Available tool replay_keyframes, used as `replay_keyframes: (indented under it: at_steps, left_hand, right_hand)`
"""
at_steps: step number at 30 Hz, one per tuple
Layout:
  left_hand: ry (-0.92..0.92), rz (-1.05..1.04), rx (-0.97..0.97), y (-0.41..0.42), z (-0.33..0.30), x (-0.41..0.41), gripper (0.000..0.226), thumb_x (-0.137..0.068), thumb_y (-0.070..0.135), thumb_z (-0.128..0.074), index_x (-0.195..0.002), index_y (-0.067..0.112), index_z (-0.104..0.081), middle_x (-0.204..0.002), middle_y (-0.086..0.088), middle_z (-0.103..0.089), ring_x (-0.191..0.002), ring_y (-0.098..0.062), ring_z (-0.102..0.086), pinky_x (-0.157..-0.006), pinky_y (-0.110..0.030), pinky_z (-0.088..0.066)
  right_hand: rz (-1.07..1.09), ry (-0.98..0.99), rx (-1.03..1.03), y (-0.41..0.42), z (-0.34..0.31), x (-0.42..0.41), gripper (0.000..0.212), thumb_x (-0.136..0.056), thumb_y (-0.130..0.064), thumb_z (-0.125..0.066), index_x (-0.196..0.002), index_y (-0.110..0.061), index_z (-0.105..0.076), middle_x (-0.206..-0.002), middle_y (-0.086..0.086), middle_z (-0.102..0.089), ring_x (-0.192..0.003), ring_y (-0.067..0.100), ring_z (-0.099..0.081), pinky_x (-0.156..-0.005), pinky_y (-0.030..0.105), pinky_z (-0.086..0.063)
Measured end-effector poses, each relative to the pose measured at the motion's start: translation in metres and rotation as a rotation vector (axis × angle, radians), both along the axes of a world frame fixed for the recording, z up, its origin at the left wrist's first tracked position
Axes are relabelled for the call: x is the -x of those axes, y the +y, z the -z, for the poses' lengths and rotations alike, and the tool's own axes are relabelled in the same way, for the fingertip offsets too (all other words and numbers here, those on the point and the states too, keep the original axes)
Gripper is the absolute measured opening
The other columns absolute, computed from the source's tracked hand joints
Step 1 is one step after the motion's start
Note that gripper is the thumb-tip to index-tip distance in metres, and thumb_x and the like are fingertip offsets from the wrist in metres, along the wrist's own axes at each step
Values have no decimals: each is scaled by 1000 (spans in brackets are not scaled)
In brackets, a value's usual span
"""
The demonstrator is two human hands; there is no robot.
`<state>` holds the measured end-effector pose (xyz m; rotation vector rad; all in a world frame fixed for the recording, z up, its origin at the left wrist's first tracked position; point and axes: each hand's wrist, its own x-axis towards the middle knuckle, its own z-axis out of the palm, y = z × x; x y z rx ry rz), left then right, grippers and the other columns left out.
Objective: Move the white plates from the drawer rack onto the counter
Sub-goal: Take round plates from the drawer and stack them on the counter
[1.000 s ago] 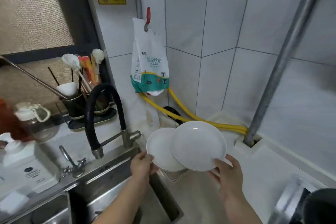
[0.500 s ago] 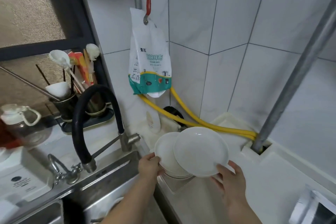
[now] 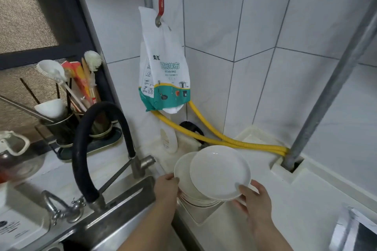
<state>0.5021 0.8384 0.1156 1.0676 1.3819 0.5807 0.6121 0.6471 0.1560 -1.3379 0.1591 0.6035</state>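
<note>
My left hand (image 3: 166, 187) grips the left rim of a white plate (image 3: 182, 171) that lies on top of a small stack of white plates (image 3: 199, 200) resting on the white counter (image 3: 285, 199) just right of the sink. My right hand (image 3: 256, 199) holds a second white plate (image 3: 219, 171) by its near right rim, tilted and overlapping the first plate from the right. The drawer rack is out of view.
A steel sink (image 3: 114, 216) with a black hose tap (image 3: 89, 149) lies to the left. Behind are a utensil holder (image 3: 67, 124), a hanging kitchen rag bag (image 3: 163, 75), a yellow hose (image 3: 214, 138) and a metal pipe (image 3: 326, 96). A steel item (image 3: 355, 232) sits at bottom right.
Both hands have lowered the two plates toward the counter. The left plate now rests on the stack; the camera has dipped and moved closer.
</note>
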Motion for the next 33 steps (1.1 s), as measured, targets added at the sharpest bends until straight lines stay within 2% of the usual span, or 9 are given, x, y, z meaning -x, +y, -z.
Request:
replay_keyframes:
  at_steps: [3, 6, 12, 14, 18, 22, 26, 30, 33]
  left_hand:
    - [1, -8, 12, 4, 2, 0, 28, -83, -1, -62, -110, 4, -67, -98, -16, -68, -77, -30, -63, -68, -37, -57]
    - [-15, 11, 24, 5, 2, 1, 27, -84, 0, -62, -111, 5, -66, -103, -16, -67, -71, -24, -62, -56, -31, -54]
    - [-112, 21, 85, 5, -2, 7, 25, -83, 0, -65, -108, 6, -64, -86, -9, -67, -72, -24, -64, -51, -28, -51]
    - [-119, 9, 67, 4, -2, 8, 22, -85, 7, -65, -107, 9, -64, -85, -6, -66, -75, -25, -64, -57, -31, -55]
    - [-68, 81, -120, 2, 0, 11, 14, -92, 26, -56, -101, 20, -65, -96, -3, -67, -89, -22, -63, -89, -46, -54]
    - [-64, 218, -174, 2, -5, 12, 25, -89, 27, -61, -109, 15, -70, -86, 10, -67, -95, -23, -64, -92, -47, -53]
    - [-46, 246, -208, 1, -8, 14, 26, -89, 25, -61, -110, 14, -70, -83, 13, -66, -93, -22, -64, -91, -47, -54]
    - [-37, 255, -219, -2, -8, 16, 25, -91, 26, -58, -110, 14, -69, -87, 5, -67, -95, -28, -65, -91, -49, -53]
    - [-44, 249, -228, -4, -8, 15, 26, -93, 27, -55, -110, 14, -67, -84, 7, -64, -93, -29, -65, -90, -50, -53]
  right_hand:
    - [-9, 4, -3, 6, 1, 2, 33, -83, 0, -62, -113, -11, -53, -103, 19, -66, -88, 33, -65, -71, 37, -55]
    - [-20, 9, 8, 13, 4, 4, 33, -84, -1, -61, -114, -10, -53, -104, 20, -66, -86, 33, -64, -71, 38, -55]
    - [-38, 15, 43, 27, 12, 10, 35, -83, -1, -64, -117, -7, -54, -96, 22, -62, -84, 31, -59, -70, 40, -55]
    - [-40, 13, 57, 30, 13, 12, 35, -83, -2, -64, -116, -7, -55, -85, 17, -61, -81, 30, -58, -67, 40, -55]
    - [-64, -3, 73, 37, 13, 12, 34, -85, 0, -62, -117, -7, -55, -83, 12, -61, -75, 29, -55, -57, 34, -53]
    - [-77, -27, 126, 44, 15, 9, 33, -86, 1, -59, -117, -8, -57, -77, 12, -59, -65, 24, -54, -56, 37, -54]
    - [-84, -86, 219, 52, 23, 5, 34, -85, 3, -55, -117, -6, -62, -73, 9, -52, -56, 22, -50, -76, 59, -53]
    - [-98, -127, 255, 54, 28, 4, 27, -85, 1, -54, -107, -7, -67, -74, 12, -55, -61, 27, -54, -56, 36, -57]
    - [-98, -117, 254, 55, 35, 3, 25, -86, 0, -54, -103, -13, -67, -76, 10, -58, -69, 28, -57, -54, 33, -56]
